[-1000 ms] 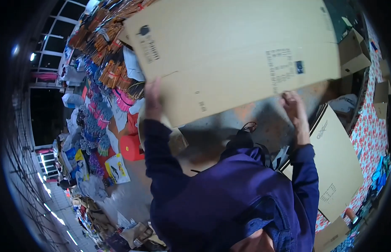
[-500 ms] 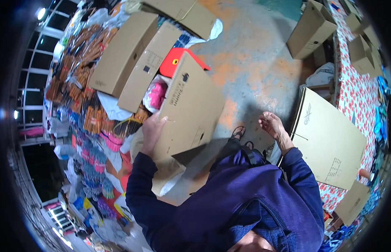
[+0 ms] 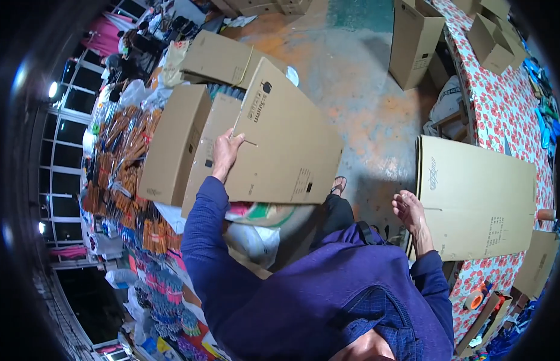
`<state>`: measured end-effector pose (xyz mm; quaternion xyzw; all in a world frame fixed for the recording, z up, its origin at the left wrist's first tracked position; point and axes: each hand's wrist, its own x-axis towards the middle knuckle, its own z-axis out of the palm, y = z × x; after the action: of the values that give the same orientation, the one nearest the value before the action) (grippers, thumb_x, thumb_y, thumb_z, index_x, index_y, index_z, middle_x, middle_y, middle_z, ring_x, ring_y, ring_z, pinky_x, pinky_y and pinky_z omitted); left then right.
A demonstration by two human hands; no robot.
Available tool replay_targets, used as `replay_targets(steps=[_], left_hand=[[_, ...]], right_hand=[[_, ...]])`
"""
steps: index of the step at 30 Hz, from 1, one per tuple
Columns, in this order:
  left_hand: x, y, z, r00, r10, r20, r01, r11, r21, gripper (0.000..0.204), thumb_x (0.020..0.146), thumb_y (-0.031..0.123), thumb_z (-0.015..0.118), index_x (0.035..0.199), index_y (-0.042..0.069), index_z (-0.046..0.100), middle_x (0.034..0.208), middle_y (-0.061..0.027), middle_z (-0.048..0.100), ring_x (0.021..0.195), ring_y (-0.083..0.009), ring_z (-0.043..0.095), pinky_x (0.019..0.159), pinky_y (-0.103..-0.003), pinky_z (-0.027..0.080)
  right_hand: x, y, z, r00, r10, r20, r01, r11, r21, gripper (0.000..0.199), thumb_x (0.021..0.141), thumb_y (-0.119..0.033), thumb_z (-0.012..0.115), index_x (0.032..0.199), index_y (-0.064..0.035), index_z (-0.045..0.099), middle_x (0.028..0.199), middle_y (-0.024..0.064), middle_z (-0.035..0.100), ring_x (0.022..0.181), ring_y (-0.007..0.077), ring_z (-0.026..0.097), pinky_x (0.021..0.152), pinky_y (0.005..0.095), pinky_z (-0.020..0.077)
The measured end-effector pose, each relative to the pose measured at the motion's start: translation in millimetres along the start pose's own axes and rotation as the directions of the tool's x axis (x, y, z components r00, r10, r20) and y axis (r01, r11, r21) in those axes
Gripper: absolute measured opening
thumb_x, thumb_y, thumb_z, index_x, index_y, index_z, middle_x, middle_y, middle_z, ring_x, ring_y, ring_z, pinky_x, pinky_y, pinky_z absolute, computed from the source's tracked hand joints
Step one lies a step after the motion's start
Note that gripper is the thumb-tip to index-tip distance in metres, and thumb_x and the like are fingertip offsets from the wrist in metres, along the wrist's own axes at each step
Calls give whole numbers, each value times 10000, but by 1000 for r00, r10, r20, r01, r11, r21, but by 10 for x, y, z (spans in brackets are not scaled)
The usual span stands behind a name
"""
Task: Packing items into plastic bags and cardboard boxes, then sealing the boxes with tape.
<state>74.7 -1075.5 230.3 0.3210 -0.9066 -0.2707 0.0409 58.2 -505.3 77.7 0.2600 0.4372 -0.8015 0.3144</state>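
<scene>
A large flat cardboard carton (image 3: 286, 141) hangs at a slant in front of me on the left. My left hand (image 3: 225, 153) is closed on its left edge, near a short slit, with the thumb on the face turned to me. My right hand (image 3: 409, 212) is loosely curled, with nothing visible in it. It is beside the left edge of some flattened cartons (image 3: 478, 192), which lie on a table with a red-and-white flowered cover (image 3: 502, 123). Whether the fingers touch that edge I cannot tell.
Tall open cartons (image 3: 165, 147) stand behind the held one, next to heaped brown bundles in clear wrap (image 3: 120, 141). Another upright carton (image 3: 415, 45) is on the floor by the table. An orange tape roll (image 3: 474, 299) sits at the near right. People are at the far left.
My left hand has lifted the flat carton up and away from me, turning it more level. The right hand has moved slightly right and nearer, toward the flattened cartons. The view has shifted.
</scene>
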Motion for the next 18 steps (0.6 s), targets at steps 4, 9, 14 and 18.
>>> replay_targets(steps=[4,9,14,18], left_hand=[[1280,58,240,965,125,-233,-111,991,74,379,872,330,673,1172,101,698,910,-160,736,772,-371,684,703,-462,530],[2938,312,697,947,217,-236,-186,972,146,420,882,315,690,1217,64,662,856,-127,714,748,-272,664,687,-397,522],[4541,161,995,914,272,-302,-236,960,152,421,881,342,692,1204,75,650,872,-133,703,725,-302,640,669,-417,501],[5492,-194,917,890,378,-254,-372,925,71,406,927,280,636,1242,23,626,1057,-187,702,906,-354,657,806,-405,511]], right_hand=[[554,-61,315,996,-25,-84,29,999,44,154,981,-156,601,1125,-103,579,1002,83,685,810,189,669,647,275,539],[1254,16,764,998,-55,-37,59,990,128,136,981,-161,604,1105,-111,582,980,83,676,789,184,657,627,275,521],[1463,-183,1530,970,-19,-244,31,999,44,92,972,-172,615,1043,-119,590,935,85,663,753,180,639,606,277,503],[1606,-65,1339,907,-19,-421,42,998,45,54,957,-152,606,997,-122,586,897,84,650,720,172,625,595,275,497]])
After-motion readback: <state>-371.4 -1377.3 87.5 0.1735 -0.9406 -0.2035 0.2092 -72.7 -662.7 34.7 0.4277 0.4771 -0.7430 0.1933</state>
